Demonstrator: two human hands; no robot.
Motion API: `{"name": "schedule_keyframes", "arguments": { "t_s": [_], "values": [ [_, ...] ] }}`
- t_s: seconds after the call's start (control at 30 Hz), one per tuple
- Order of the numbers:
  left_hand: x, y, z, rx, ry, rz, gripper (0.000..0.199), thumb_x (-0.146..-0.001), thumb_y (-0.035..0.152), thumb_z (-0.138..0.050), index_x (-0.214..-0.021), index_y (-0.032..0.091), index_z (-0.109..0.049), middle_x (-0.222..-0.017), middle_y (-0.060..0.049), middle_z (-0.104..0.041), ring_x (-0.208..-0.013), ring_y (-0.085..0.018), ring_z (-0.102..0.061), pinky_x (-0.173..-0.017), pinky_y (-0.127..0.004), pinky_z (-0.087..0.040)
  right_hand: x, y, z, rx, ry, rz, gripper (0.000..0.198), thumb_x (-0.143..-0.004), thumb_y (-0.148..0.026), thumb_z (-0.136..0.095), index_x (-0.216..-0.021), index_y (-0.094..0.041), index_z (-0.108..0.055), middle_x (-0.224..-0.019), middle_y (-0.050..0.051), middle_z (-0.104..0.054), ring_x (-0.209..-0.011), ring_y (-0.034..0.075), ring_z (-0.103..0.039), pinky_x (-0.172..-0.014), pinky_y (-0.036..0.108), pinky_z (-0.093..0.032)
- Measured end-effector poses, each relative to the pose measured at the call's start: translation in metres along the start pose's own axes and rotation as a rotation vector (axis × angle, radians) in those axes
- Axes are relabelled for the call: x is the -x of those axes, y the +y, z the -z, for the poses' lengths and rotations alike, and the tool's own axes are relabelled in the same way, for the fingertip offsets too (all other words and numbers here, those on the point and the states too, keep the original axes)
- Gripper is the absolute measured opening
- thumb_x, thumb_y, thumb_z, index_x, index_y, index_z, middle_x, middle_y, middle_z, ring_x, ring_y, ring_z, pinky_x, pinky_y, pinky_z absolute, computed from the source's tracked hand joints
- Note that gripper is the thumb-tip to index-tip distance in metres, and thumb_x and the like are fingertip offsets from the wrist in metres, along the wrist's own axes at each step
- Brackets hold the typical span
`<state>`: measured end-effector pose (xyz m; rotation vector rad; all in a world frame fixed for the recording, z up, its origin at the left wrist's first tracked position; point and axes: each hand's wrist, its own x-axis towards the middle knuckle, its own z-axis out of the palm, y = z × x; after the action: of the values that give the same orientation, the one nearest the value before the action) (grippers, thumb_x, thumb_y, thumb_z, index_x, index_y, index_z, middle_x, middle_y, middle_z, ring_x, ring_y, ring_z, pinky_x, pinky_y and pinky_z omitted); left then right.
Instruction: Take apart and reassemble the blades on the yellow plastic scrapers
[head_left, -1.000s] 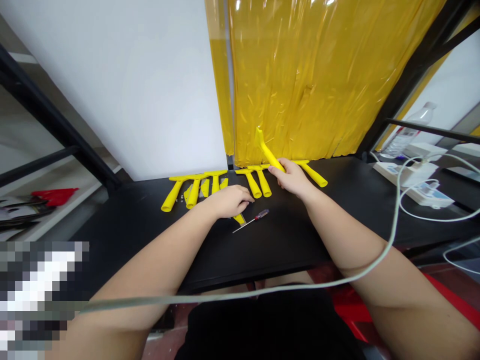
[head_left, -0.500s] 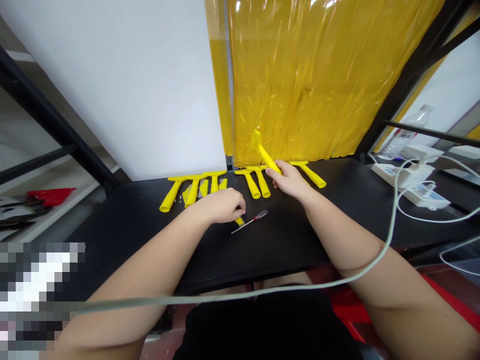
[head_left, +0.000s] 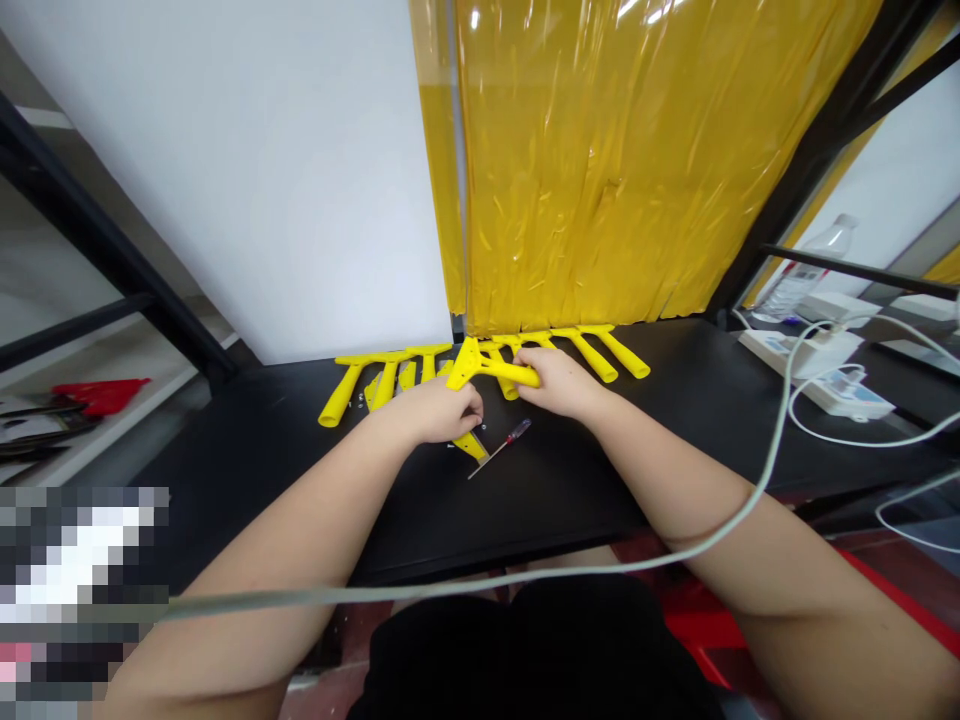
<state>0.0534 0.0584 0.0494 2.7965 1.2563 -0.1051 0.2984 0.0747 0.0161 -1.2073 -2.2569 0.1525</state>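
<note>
My right hand (head_left: 559, 382) is wrapped round the handle of a yellow T-shaped scraper handle (head_left: 491, 368), its wide head pointing left above the table. Close below that head is my left hand (head_left: 448, 412), fingers curled together; whatever they may pinch is hidden. A yellow triangular plate with a metal edge (head_left: 471, 446) lies just under and in front of the left fingers. Touching or nearly touching its tip is a screwdriver (head_left: 517, 432) with a dark clear handle. A tiny metal piece (head_left: 484, 427) rests beside the plate.
More yellow T-shaped handles (head_left: 630, 358) line the back of the black table (head_left: 570, 480). Yellow plates (head_left: 407, 377) and small metal parts lie among the left ones. A white cable (head_left: 525, 578) crosses before my arms. Power strips (head_left: 832, 385) and a bottle (head_left: 814, 265) stand right.
My right hand has brought its scraper handle down and left, turning the head toward my left hand. My left hand has shifted slightly left, showing more of the yellow plate.
</note>
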Motion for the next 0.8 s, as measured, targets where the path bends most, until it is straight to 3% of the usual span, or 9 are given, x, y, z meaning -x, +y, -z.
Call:
{"name": "schedule_keyframes", "arguments": {
  "t_s": [0.1,0.2,0.3,0.43,0.53,0.8],
  "values": [
    [0.004,0.0,-0.002,0.015,-0.003,0.098,0.022,-0.093,0.036,-0.062,-0.105,0.031,-0.079,-0.117,-0.001,-0.08,-0.098,-0.025,-0.075,-0.081,-0.036,-0.057,-0.003,-0.005,-0.011,0.059,0.023,0.047,0.023,-0.086,-0.025,-0.074,-0.107,-0.018,-0.07,-0.107,0.01,-0.073,-0.102,0.027,-0.066,-0.091,0.037,-0.049],
    [0.003,-0.003,-0.006,0.046,0.021,0.139,0.027,-0.095,0.039,-0.06,-0.115,0.032,-0.077,-0.122,-0.001,-0.078,-0.1,-0.026,-0.075,-0.087,-0.038,-0.059,-0.005,-0.01,-0.017,0.059,0.03,0.028,0.024,-0.086,-0.025,-0.075,-0.108,-0.017,-0.072,-0.107,0.012,-0.074,-0.105,0.029,-0.067,-0.095,0.039,-0.05],
    [-0.007,-0.006,-0.011,0.063,0.165,0.032,0.035,-0.1,0.035,-0.053,-0.13,0.03,-0.071,-0.14,-0.003,-0.071,-0.122,-0.026,-0.07,-0.105,-0.04,-0.056,-0.006,-0.013,-0.016,-0.027,0.061,-0.004,0.015,-0.087,-0.023,-0.071,-0.102,-0.019,-0.072,-0.101,0.009,-0.076,-0.094,0.026,-0.069,-0.089,0.037,-0.052],
    [-0.028,-0.004,-0.018,0.04,0.289,-0.179,0.047,-0.102,0.027,-0.05,-0.147,0.018,-0.062,-0.155,-0.009,-0.061,-0.145,-0.026,-0.055,-0.126,-0.04,-0.04,-0.007,-0.007,-0.007,-0.212,0.192,-0.104,0.015,-0.092,-0.033,-0.067,-0.098,-0.02,-0.07,-0.094,0.006,-0.076,-0.086,0.024,-0.069,-0.081,0.035,-0.052],
    [-0.043,0.0,-0.024,0.032,0.267,-0.19,0.051,-0.104,0.03,-0.051,-0.153,0.017,-0.056,-0.162,-0.01,-0.054,-0.149,-0.026,-0.05,-0.127,-0.041,-0.039,-0.008,0.006,0.003,-0.279,0.311,-0.205,0.02,-0.091,-0.038,-0.065,-0.097,-0.02,-0.069,-0.09,0.005,-0.075,-0.082,0.023,-0.068,-0.078,0.035,-0.052],
    [-0.046,-0.008,-0.029,0.006,0.235,-0.14,0.043,-0.104,0.031,-0.048,-0.14,0.02,-0.069,-0.155,-0.007,-0.062,-0.143,-0.025,-0.057,-0.123,-0.041,-0.044,-0.004,0.05,0.036,-0.278,0.449,-0.457,0.024,-0.086,-0.042,-0.069,-0.095,-0.02,-0.068,-0.079,0.004,-0.067,-0.073,0.021,-0.062,-0.068,0.034,-0.053]
  ]
}}
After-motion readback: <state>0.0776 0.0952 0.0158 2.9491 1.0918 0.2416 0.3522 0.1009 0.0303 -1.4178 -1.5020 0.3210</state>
